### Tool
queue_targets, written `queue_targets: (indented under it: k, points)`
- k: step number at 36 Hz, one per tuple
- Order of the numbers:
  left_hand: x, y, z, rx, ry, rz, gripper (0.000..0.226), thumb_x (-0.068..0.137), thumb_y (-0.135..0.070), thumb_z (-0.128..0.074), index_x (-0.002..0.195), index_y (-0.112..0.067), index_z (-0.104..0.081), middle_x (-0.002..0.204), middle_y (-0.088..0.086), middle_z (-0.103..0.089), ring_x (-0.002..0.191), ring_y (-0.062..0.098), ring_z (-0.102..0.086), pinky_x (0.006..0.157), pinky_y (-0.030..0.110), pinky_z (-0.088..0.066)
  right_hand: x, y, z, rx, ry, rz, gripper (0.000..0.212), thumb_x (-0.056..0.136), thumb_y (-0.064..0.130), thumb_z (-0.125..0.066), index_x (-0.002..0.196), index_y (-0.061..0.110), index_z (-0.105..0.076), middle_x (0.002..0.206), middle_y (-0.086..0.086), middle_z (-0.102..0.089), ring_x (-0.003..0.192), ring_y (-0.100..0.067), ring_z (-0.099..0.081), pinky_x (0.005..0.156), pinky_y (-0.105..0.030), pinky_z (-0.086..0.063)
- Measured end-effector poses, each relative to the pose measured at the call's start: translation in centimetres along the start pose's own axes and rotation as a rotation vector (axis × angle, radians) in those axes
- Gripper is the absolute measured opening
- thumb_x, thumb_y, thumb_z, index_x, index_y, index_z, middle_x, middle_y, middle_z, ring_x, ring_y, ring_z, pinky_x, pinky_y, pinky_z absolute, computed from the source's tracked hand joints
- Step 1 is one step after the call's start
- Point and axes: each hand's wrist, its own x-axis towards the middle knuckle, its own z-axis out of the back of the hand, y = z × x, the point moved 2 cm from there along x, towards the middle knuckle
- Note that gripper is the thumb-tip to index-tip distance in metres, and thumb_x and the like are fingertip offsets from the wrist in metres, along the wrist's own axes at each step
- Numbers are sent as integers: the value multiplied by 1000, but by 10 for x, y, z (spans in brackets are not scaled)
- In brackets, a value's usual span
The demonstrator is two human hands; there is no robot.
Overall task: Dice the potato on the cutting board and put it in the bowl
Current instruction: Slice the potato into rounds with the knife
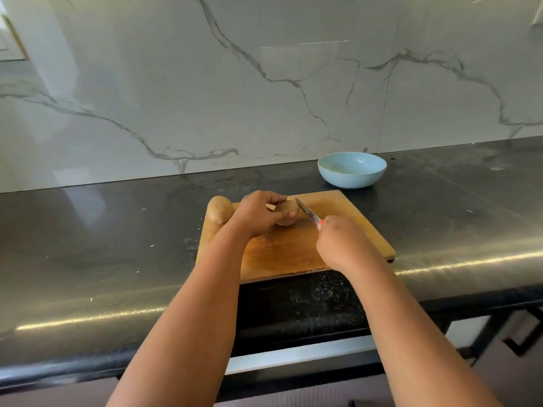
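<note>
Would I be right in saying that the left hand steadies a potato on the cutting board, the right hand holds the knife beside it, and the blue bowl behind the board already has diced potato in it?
Not quite: the head view shows the blue bowl empty. The rest holds: the left hand steadies a potato on the cutting board, and the right hand holds the knife beside it.

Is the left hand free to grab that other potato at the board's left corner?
Probably not yet. The left hand grips the potato being cut, so it must let go first. The spare potato lies right beside its wrist, uncovered.
</note>
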Motion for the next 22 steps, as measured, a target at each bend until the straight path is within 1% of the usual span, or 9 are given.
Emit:
queue_targets:
  k: [4,6,8,11,13,15,17,20,22]
  points:
    - [1,-1,0,4,-7,-1,53,79,-41,-78,127,-23,-64,120,-5,-65,108,16,-59,92,33,-50,-4,16,5,-63,55,-27,27,102,13,-40,124,11,-54,95,-6,-56,82,-19,-57,66,-29,-46]
    - [3,-1,0,14,-2,-11,52,79,-39,-79,126,-23,-65,121,-4,-66,107,17,-60,94,36,-51,0,24,9,-87,86,-34,28,100,11,-42,126,11,-54,97,-7,-57,80,-19,-57,68,-29,-48]
    - [4,-1,0,33,-4,-23,51,79,-39,-78,126,-22,-65,121,-4,-66,105,17,-60,93,35,-50,5,31,14,-133,115,-34,30,98,8,-45,127,9,-53,97,-9,-56,80,-19,-57,71,-30,-49]
    - [6,0,-1,49,-3,-44,52,78,-42,-79,124,-22,-66,121,-5,-66,105,15,-60,90,31,-49,14,39,14,-248,179,-18,40,92,2,-52,131,9,-52,97,-9,-56,84,-21,-58,77,-31,-51]
    - [5,0,0,51,1,-53,52,77,-43,-79,124,-23,-67,122,-6,-66,104,14,-60,90,29,-48,15,40,10,-300,236,-9,36,93,4,-51,129,9,-55,90,-9,-55,80,-20,-57,73,-30,-49]
    - [4,0,2,43,-7,-44,53,78,-45,-78,124,-22,-66,122,-6,-66,106,14,-60,92,30,-47,13,37,7,-324,255,3,30,95,5,-49,124,8,-57,84,-7,-53,74,-18,-55,70,-29,-47]
    - [3,1,3,26,-6,-18,53,80,-47,-75,126,-22,-66,121,-6,-65,108,16,-58,93,32,-47,6,31,9,-323,267,5,32,95,4,-47,126,7,-54,84,-7,-52,71,-17,-53,69,-29,-47]
    - [3,0,2,15,28,-10,55,80,-47,-75,129,-25,-63,125,-5,-63,112,17,-56,91,31,-45,-5,17,19,-312,296,-14,32,97,4,-42,126,4,-54,91,-9,-54,81,-21,-56,73,-31,-47]
    - [2,-1,1,6,38,-15,57,81,-45,-74,132,-24,-60,127,-4,-61,112,18,-56,90,31,-45,-10,8,26,-271,258,-6,31,100,6,-38,125,3,-54,84,-7,-50,73,-19,-52,61,-27,-42]
